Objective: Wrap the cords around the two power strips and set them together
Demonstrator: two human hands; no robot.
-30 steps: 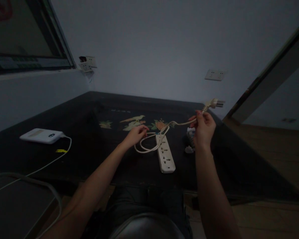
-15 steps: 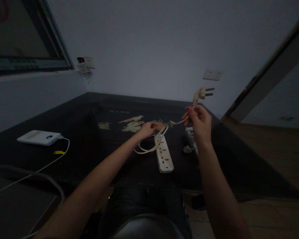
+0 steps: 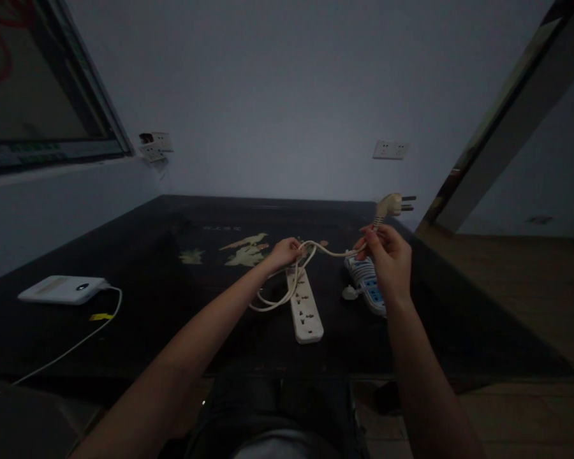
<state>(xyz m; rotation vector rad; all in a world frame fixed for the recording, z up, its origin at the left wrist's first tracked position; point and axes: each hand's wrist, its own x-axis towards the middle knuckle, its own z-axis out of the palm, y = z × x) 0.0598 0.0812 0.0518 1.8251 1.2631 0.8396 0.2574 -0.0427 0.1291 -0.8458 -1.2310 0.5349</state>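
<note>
A white power strip (image 3: 306, 309) lies on the dark table, its far end under the looped cord. My left hand (image 3: 286, 252) pinches the white power cord (image 3: 273, 307) just above that far end. Over the table's right part, my right hand (image 3: 390, 255) is closed round the cord just below the plug (image 3: 390, 206), whose metal pins point right. Between my hands the cord sags slightly. Under and beside my right hand lies a second power strip, white and blue (image 3: 372, 290), with its cord wound on it and partly hidden by the hand.
On the left of the black table (image 3: 138, 242) rests a white power bank (image 3: 62, 290) with a white cable (image 3: 76, 344) running off the front edge. A yellow tag (image 3: 101, 317) lies near it. Wall sockets (image 3: 390, 150) are behind, and more sockets (image 3: 155, 145) at the left corner.
My right hand and the plug sit a little lower in view, and the cord between my hands has shifted. The camera view has tilted, and more of the blue-and-white power strip shows.
</note>
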